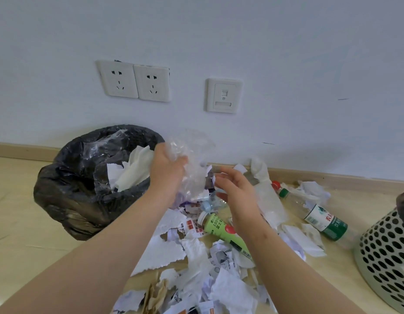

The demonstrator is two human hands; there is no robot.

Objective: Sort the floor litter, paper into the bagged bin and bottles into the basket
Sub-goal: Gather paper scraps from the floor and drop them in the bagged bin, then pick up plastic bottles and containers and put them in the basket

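Over the mess on the floor [26,234], the left hand [168,169] holds a bunch of clear plastic [192,150] tight in its curled fingers. It is up in the air, just beside the rim of the bin [67,191]. The bin has a black bag in it and stands by the wall, on the left. White paper [133,171] sits inside it.

The right hand [236,193] is loose, with its fingers spread, and holds nothing. Its fingertips are right by the plastic, but I cannot tell if they touch it.

Under the hands lie lots of torn paper bits [196,257]. A green bottle [221,230] lies on its side among them, partly under the right wrist. A small bottle with a blue cap [207,205] lies just above it. A water bottle [321,217] with a green cap lies more to the right, near the basket [386,257]. A red cap [275,184] peeks out next to it. The basket is pale, full of holes, and stands at the right edge.

Two sockets [134,81] are on the wall above the bin.
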